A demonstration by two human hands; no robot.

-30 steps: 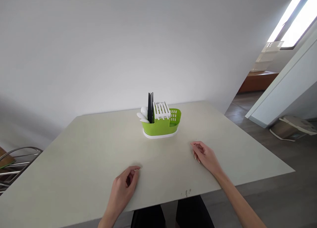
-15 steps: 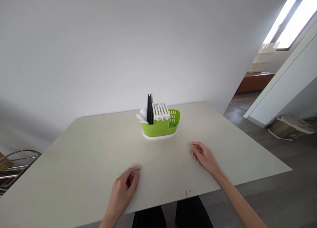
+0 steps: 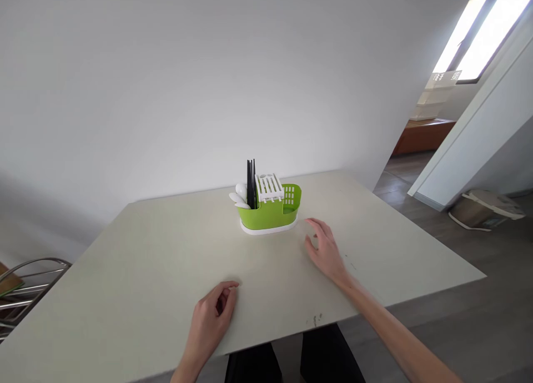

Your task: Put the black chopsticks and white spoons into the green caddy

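Caddy (image 3: 270,215), green plastic on a white base, stands upright near the far middle of the table (image 3: 137,272). Right hand (image 3: 325,251) hovers just beside its right end, fingers spread and slightly curled, not touching it and holding nothing. Left hand (image 3: 213,316) rests near the front edge of the table, fingers loosely curled together, empty, well apart from the caddy. Judgement: a sound grip takes the green wall low and from the side, keeping the caddy level so its upright contents do not tip (the white insert (image 3: 270,186) looks loose-fitted). Count: one caddy; one white slotted insert; one bundle of black chopsticks (image 3: 251,182), number not resolvable; white spoons (image 3: 240,195), at least two, exact number unclear; two hands.
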